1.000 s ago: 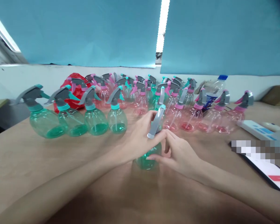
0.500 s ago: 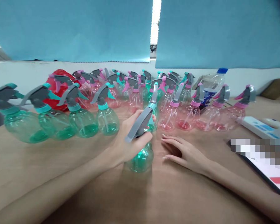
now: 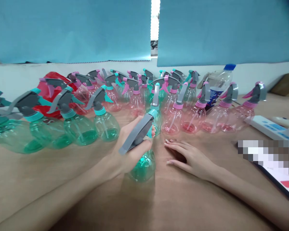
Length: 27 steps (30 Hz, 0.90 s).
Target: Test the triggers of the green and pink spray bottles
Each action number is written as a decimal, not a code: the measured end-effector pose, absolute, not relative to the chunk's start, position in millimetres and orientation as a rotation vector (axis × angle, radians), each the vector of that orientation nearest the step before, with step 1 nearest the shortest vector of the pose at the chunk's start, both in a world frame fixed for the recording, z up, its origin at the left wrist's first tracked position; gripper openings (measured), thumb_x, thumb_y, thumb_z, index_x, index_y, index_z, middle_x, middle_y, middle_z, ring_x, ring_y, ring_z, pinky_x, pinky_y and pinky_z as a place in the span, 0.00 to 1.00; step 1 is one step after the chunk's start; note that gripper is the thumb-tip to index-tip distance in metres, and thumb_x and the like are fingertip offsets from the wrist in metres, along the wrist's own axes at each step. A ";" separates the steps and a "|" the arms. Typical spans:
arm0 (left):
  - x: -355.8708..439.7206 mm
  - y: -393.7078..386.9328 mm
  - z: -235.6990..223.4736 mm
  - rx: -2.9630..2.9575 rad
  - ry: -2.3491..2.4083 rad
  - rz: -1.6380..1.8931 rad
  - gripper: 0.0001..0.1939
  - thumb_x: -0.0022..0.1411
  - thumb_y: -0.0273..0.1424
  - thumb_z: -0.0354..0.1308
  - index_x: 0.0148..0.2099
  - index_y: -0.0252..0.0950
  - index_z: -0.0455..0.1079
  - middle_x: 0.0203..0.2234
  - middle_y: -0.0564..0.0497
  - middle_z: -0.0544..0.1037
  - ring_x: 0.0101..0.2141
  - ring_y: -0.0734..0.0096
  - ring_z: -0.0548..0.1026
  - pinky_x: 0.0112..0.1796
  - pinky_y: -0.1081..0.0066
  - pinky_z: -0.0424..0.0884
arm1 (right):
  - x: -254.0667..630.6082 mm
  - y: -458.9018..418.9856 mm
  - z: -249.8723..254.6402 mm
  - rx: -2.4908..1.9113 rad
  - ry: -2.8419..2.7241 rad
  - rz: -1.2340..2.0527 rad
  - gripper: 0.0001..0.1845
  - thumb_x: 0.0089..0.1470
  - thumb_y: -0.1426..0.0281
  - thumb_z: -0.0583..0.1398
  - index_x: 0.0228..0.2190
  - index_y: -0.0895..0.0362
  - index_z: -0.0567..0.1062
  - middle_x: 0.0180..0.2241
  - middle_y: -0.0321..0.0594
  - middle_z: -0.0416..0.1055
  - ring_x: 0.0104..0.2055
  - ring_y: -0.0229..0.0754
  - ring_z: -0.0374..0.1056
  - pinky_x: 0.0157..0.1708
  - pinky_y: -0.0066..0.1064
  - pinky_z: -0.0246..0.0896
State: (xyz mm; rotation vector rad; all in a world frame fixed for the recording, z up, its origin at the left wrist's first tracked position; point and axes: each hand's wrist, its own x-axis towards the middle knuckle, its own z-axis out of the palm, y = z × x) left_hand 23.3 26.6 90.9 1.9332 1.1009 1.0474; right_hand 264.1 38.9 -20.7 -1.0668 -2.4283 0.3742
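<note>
My left hand (image 3: 132, 146) is wrapped around the neck of a green spray bottle (image 3: 144, 165), its fingers near the teal trigger. That bottle's grey and teal head tilts up and away from me, and a little green liquid or tint shows in its body. My right hand (image 3: 188, 157) lies on the wooden table (image 3: 178, 205) to the right of it, fingers stretched out and holding nothing. Just beyond the left hand stands another green spray bottle (image 3: 156, 112), partly hidden by the hand and the held bottle.
Several green spray bottles (image 3: 107, 128) line the left, several pink ones (image 3: 172, 120) the right, with more crowded behind. A red plastic bag (image 3: 44, 93), a blue-capped clear bottle (image 3: 225, 78), a white box-like device (image 3: 267, 128) and a tablet-like screen (image 3: 279, 173) surround them.
The whole view has shifted slightly, so the bottles on the left appear farther left. My left hand keeps its grip on the green spray bottle; my right hand stays put on the table.
</note>
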 end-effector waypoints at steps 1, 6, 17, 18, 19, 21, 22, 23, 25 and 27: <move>23.0 26.3 90.8 1.924 1.102 1.046 0.05 0.52 0.30 0.54 0.33 0.39 0.61 0.26 0.55 0.69 0.24 0.72 0.66 0.25 0.69 0.61 | 264.0 38.9 -20.7 -1.072 -2.428 0.376 0.27 0.59 0.57 0.60 0.57 0.53 0.68 0.58 0.49 0.68 0.60 0.56 0.63 0.57 0.56 0.61; 21.2 26.2 89.0 1.919 1.083 0.989 0.11 0.54 0.29 0.53 0.42 0.40 0.65 0.26 0.56 0.68 0.22 0.73 0.64 0.24 0.70 0.61 | 263.9 39.0 -21.0 -1.083 -2.429 0.373 0.28 0.59 0.56 0.59 0.58 0.53 0.67 0.58 0.49 0.68 0.61 0.56 0.63 0.57 0.55 0.62; 21.1 25.1 87.0 1.983 1.039 1.064 0.19 0.53 0.24 0.53 0.49 0.41 0.66 0.30 0.56 0.69 0.23 0.75 0.63 0.26 0.73 0.61 | 266.6 40.3 -25.6 -1.097 -2.452 0.331 0.27 0.61 0.56 0.58 0.57 0.54 0.68 0.58 0.47 0.68 0.61 0.54 0.63 0.57 0.53 0.62; 20.8 25.0 86.7 1.991 1.037 1.064 0.19 0.54 0.24 0.53 0.49 0.42 0.66 0.30 0.57 0.68 0.23 0.76 0.62 0.26 0.73 0.61 | 266.9 40.8 -26.1 -1.096 -2.457 0.330 0.26 0.61 0.57 0.57 0.57 0.54 0.68 0.58 0.47 0.68 0.61 0.54 0.63 0.57 0.53 0.62; 20.4 24.9 86.4 1.997 1.037 1.061 0.19 0.54 0.23 0.53 0.49 0.42 0.65 0.29 0.57 0.67 0.22 0.76 0.62 0.26 0.73 0.60 | 267.0 41.2 -26.4 -1.096 -2.462 0.330 0.26 0.62 0.57 0.57 0.57 0.55 0.68 0.59 0.47 0.68 0.61 0.54 0.62 0.58 0.53 0.62; 19.5 25.1 85.3 2.008 1.028 1.057 0.18 0.56 0.23 0.53 0.49 0.43 0.64 0.27 0.59 0.65 0.21 0.77 0.60 0.26 0.73 0.60 | 267.1 41.9 -26.8 -1.098 -2.471 0.327 0.26 0.62 0.57 0.56 0.57 0.55 0.68 0.59 0.46 0.67 0.61 0.53 0.62 0.58 0.53 0.61; 19.0 25.4 84.5 2.012 1.020 1.051 0.18 0.57 0.24 0.53 0.49 0.43 0.64 0.27 0.59 0.65 0.21 0.77 0.60 0.26 0.73 0.60 | 267.1 42.1 -26.9 -1.100 -2.472 0.324 0.25 0.63 0.58 0.56 0.57 0.55 0.68 0.59 0.46 0.67 0.61 0.53 0.62 0.58 0.53 0.62; 18.7 25.7 83.6 2.010 1.010 1.050 0.18 0.57 0.24 0.53 0.50 0.44 0.64 0.27 0.59 0.64 0.21 0.77 0.60 0.26 0.73 0.60 | 267.0 42.2 -26.9 -1.100 -2.471 0.322 0.25 0.63 0.58 0.56 0.57 0.55 0.68 0.59 0.46 0.67 0.61 0.53 0.62 0.58 0.52 0.62; 18.5 26.6 81.4 1.997 0.991 1.062 0.17 0.58 0.25 0.53 0.50 0.44 0.63 0.28 0.58 0.65 0.22 0.77 0.62 0.26 0.73 0.61 | 266.8 42.3 -26.9 -1.095 -2.467 0.321 0.25 0.63 0.58 0.56 0.57 0.55 0.68 0.59 0.45 0.67 0.61 0.53 0.62 0.58 0.52 0.62; 18.8 27.5 79.4 1.991 0.983 1.081 0.17 0.58 0.25 0.53 0.50 0.44 0.64 0.30 0.58 0.67 0.24 0.77 0.63 0.29 0.73 0.63 | 266.9 42.2 -26.9 -1.093 -2.467 0.320 0.25 0.63 0.58 0.56 0.57 0.54 0.68 0.59 0.45 0.67 0.61 0.53 0.62 0.58 0.52 0.62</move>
